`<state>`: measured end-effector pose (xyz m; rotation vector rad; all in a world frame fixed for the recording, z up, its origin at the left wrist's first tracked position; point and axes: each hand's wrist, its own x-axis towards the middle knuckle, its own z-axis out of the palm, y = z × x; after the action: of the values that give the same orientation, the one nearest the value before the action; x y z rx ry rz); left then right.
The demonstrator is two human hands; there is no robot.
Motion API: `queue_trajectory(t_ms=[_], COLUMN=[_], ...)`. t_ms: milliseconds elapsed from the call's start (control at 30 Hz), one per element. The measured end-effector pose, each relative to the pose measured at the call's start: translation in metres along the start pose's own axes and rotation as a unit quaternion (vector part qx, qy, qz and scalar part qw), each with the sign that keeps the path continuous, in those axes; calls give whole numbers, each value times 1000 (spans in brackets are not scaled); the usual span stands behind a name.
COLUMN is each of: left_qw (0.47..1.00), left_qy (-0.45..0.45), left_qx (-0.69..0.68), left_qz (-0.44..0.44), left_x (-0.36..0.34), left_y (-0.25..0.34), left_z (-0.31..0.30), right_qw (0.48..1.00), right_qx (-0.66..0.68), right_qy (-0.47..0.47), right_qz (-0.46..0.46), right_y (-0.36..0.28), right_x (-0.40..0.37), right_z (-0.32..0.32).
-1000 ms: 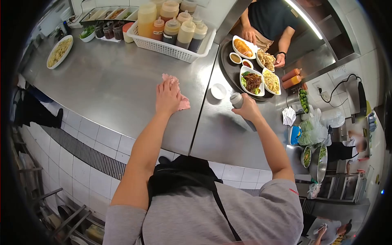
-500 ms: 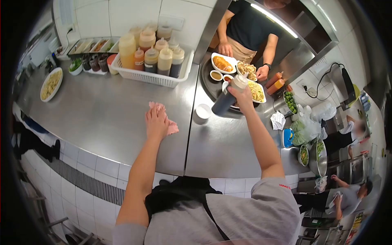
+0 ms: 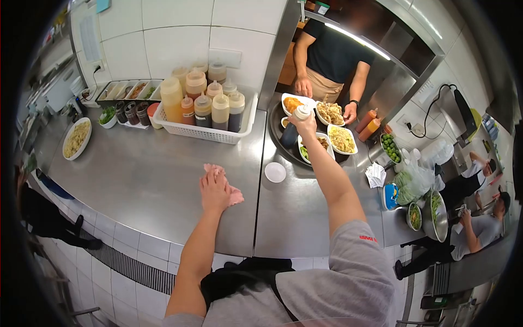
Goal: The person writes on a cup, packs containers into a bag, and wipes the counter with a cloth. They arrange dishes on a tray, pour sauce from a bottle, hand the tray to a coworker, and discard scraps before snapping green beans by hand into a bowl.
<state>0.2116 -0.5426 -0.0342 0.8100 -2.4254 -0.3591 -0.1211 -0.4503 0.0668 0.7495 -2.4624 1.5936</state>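
My left hand is closed on a crumpled pink cloth, pressing it on the steel counter. Stretched forward, my right hand grips a squeeze bottle of dark sauce near its white cap. The bottle is over a round dark tray and hides part of it. White dishes stand on that tray: fried golden food, browned pieces, yellow rice or noodles, and greens with meat. A small white cup sits between my hands.
A white basket of squeeze bottles stands back left, with an oval dish farther left. Across the pass stands a person, one hand at the tray. Orange sauce bottles, limes and bowls line the right.
My right hand has carried the sauce bottle left and farther forward over the tray, and the bottle is more upright. My left hand stays on the cloth. The view has shifted slightly.
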Motion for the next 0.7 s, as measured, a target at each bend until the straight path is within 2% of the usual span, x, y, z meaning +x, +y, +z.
queue_trajectory(t_ms=[67,100,333,533,600,700], left_qw=[1000,999,1000,1000,1000,1000], left_qy=[22,26,18,28,30,29], left_qx=[-13,-15,-7,4,7,-7], left_qz=[17,21,6,5,4,10], left_x=[1,2,-1,0,0,1], left_y=[0,1,2,2,2,4], left_z=[3,4,-1,3,2,-5], right_qw=[999,999,992,996,997,997], right_qx=[-32,22,86,27,-8,-21], right_qy=[7,0,80,88,62,69], right_qz=[-29,-26,-51,-6,47,41], right_y=[-1,-8,10,8,9,-14], right_x=[2,-3,-5,-19,-20,-29], right_z=[2,1,17,18,19,6])
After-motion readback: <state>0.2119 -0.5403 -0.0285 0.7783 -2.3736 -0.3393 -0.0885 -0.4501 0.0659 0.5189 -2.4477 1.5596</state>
